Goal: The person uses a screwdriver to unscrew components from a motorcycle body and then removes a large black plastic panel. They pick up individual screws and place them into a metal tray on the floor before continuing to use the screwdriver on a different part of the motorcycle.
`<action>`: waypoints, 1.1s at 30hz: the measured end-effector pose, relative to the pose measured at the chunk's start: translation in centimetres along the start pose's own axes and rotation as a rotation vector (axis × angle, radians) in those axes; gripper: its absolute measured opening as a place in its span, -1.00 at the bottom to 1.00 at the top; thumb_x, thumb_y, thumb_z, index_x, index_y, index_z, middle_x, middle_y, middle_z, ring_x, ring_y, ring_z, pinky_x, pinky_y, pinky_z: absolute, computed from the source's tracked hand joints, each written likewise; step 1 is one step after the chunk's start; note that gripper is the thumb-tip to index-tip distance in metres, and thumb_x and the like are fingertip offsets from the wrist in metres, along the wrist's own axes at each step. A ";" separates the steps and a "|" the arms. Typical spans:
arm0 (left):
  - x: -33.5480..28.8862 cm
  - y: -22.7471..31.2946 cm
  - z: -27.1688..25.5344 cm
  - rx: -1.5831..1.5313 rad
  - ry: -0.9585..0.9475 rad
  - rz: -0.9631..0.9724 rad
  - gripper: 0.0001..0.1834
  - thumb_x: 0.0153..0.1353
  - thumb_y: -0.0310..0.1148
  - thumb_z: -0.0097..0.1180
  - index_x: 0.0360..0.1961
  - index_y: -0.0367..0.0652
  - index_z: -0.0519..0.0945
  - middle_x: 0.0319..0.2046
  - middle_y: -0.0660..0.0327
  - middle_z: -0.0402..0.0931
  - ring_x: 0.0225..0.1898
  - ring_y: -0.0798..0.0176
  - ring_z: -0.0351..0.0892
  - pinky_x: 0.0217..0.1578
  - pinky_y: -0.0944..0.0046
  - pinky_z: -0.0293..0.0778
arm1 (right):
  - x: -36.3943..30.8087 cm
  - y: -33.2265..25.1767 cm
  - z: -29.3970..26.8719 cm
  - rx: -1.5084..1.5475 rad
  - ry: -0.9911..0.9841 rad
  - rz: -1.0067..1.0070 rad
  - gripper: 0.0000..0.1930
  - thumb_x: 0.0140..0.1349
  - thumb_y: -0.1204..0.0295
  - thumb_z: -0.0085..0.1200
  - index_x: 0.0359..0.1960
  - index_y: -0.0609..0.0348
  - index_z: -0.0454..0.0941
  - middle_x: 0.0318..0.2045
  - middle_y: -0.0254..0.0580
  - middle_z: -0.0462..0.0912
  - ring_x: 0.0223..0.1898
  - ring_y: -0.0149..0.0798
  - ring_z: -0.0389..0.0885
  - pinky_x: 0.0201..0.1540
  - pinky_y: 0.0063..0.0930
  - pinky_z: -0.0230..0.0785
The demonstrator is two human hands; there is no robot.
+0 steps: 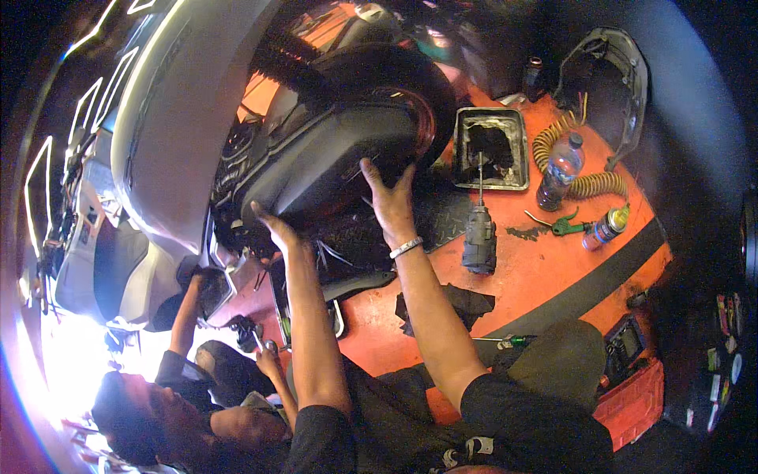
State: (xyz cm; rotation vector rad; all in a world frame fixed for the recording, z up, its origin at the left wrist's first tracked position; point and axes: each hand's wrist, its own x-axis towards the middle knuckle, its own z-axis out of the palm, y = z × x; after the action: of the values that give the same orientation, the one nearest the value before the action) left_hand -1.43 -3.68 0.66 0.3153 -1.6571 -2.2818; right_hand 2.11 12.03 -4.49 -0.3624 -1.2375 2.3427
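Observation:
A long dark grey engine side cover [328,150] lies along the side of a scooter, beside its rear wheel [442,110]. My left hand [278,227] grips the cover's near edge at its left end, the thumb up against it and the other fingers mostly hidden. My right hand [391,207], with a band on the wrist, holds the edge nearer the wheel. Its thumb reaches onto the cover's face, spread from the forefinger. A black cordless impact driver [479,241] with a long shaft lies to the right, its tip over a metal tray [491,187].
A person [170,411] crouches at my left, hands near the scooter. At right are a plastic bottle [560,170], coiled yellow hose [596,186], green air gun [564,227] and spray can [606,229]. Near me lie a black cloth [466,308], screwdriver [517,340] and red case [632,407].

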 end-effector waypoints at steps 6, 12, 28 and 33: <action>-1.8 1.0 0.1 0.017 0.035 -0.030 0.18 -0.04 0.50 -0.08 0.32 -0.32 0.07 0.29 -0.08 0.06 0.25 -0.12 0.15 0.19 -0.11 0.19 | -0.1 -0.3 -0.3 0.025 0.028 0.039 0.06 0.03 0.01 0.28 0.35 0.13 -0.25 0.24 -0.07 0.18 0.20 -0.10 0.26 0.00 -0.08 0.39; 1.1 0.5 -1.3 -0.023 0.097 -0.118 0.27 -0.12 0.55 -0.06 0.33 -0.36 0.01 0.33 -0.10 -0.03 0.27 -0.19 0.12 0.16 -0.33 0.08 | -0.9 -2.5 0.8 0.116 -0.031 -0.024 0.04 0.04 0.00 0.27 0.36 0.05 -0.24 0.26 -0.10 0.12 0.19 -0.11 0.28 -0.06 -0.17 0.47; 2.4 0.8 -3.0 -0.096 -0.274 -0.248 0.11 -0.09 0.53 -0.08 0.35 0.00 0.07 0.33 0.05 0.03 0.30 -0.12 0.08 0.11 -0.40 0.04 | -2.3 -3.8 0.8 0.122 -0.014 0.145 0.14 0.02 -0.02 0.27 0.38 0.06 -0.37 0.30 -0.08 0.06 0.22 -0.05 0.22 -0.05 -0.08 0.45; 0.1 0.5 -1.5 -0.086 -0.107 -0.209 0.08 -0.05 0.50 -0.07 0.35 0.00 0.05 0.33 0.06 0.04 0.27 -0.15 0.14 0.05 -0.35 0.19 | -0.7 -1.8 -0.7 0.084 -0.006 0.153 0.18 -0.03 -0.07 0.29 0.38 0.09 -0.39 0.31 -0.05 0.02 0.25 -0.02 0.19 -0.04 -0.05 0.45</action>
State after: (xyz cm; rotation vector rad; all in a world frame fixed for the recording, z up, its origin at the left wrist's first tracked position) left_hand -0.94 -5.14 0.67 0.3678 -1.6391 -2.5560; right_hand 3.54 13.05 -3.41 -0.4368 -1.1458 2.5178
